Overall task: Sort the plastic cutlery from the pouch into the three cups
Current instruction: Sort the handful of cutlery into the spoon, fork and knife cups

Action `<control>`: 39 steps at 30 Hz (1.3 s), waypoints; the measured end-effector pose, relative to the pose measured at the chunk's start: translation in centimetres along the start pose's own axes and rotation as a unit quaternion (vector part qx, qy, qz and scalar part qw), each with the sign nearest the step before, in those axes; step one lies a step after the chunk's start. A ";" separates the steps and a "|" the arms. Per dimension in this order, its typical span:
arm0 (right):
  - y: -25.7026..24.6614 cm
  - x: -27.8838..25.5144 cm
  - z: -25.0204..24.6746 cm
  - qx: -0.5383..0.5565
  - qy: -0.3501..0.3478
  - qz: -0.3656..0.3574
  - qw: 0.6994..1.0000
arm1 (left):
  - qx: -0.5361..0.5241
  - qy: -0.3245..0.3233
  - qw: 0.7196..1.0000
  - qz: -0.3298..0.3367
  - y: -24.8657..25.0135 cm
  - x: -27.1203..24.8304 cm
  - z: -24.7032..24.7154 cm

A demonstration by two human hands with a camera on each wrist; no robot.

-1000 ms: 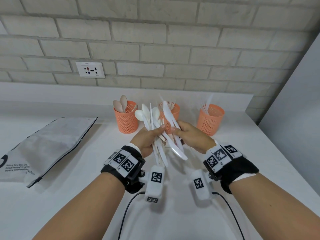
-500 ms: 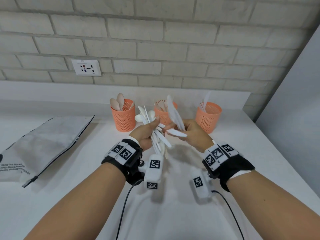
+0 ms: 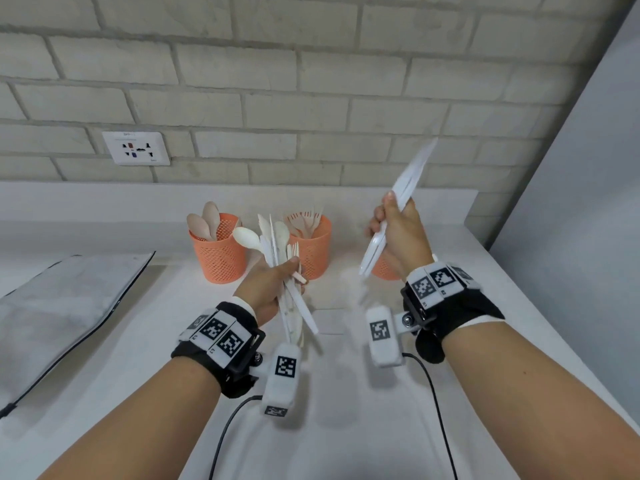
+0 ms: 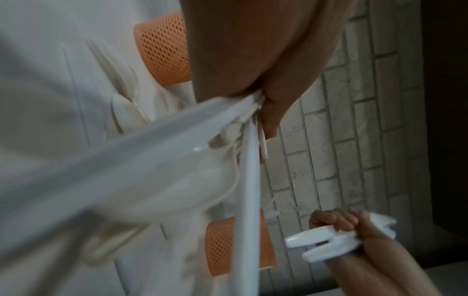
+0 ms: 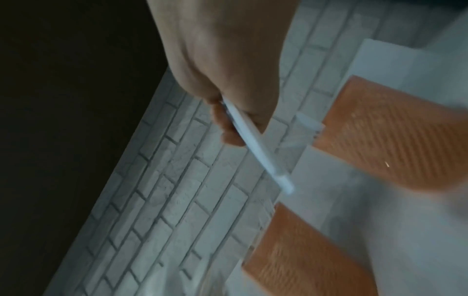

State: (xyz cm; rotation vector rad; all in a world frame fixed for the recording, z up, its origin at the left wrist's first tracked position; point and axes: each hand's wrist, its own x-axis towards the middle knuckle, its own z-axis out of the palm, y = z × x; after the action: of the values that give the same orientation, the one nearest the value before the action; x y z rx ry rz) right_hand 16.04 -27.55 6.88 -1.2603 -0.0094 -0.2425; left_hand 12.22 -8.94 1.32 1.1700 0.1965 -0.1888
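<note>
The right hand (image 3: 398, 233) is closed tight around a few white knives (image 3: 401, 199). The knives stick out above and below the fist, tips slanting up and away. The hand is lifted, and the right cup (image 3: 382, 271) sits just behind and below it, mostly hidden.

The left hand (image 3: 268, 289) is closed around a mixed bunch of cutlery (image 3: 277, 244): spoons, knives and at least one fork, fanned out above the fist with the handles poking out under it. It is a loose, messy bunch.

What could go wrong? I think the knives could miss the right cup, because the hand hides it and the lower ends point a bit to one side of it. A hard drop could also tip the light cup over. The bunch in the left hand could slip too, since many thin pieces are held in one fist, and one could slide out onto the white table (image 3: 346, 427).

Just beyond the left hand stands the middle cup (image 3: 315, 251), holding forks. The left cup (image 3: 218, 258), further to the left, holds spoons. Well off to the left of both hands lies the grey pouch (image 3: 65, 299), flat on the table. I cannot tell if anything remains inside it.
</note>
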 end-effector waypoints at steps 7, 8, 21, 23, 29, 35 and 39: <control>-2.2 6.4 -1.0 -0.213 0.032 -0.225 0.950 | 0.057 -0.085 0.994 0.043 -0.3 1.1 2.1; -1.9 7.1 -1.4 -0.232 0.034 -0.231 0.944 | 0.056 -0.091 0.993 0.045 -0.3 1.3 2.3; 2.8 9.7 -4.7 -0.436 -0.011 -0.023 0.900 | 0.023 -0.121 0.992 0.025 -0.3 2.5 3.3; 1.8 9.2 -4.2 -0.457 0.010 -0.096 0.884 | 0.003 -0.111 0.994 0.013 -0.1 2.7 3.5; -0.4 1.5 1.3 -0.369 -0.175 -0.225 0.885 | -0.065 -0.024 0.997 0.019 0.8 2.0 3.0; 1.7 -3.2 4.0 -0.465 -0.356 -0.099 0.804 | -0.101 0.037 0.994 0.038 0.6 2.3 2.6; 2.3 -3.6 4.1 -0.519 -0.370 -0.076 0.767 | -0.054 0.064 0.996 0.043 -0.2 2.5 2.4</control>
State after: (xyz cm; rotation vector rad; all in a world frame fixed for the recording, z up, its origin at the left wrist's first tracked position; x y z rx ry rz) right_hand 13.46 -22.35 5.45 -2.4104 -0.7574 0.1790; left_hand 14.71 -11.36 1.46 1.0811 0.2661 -0.0264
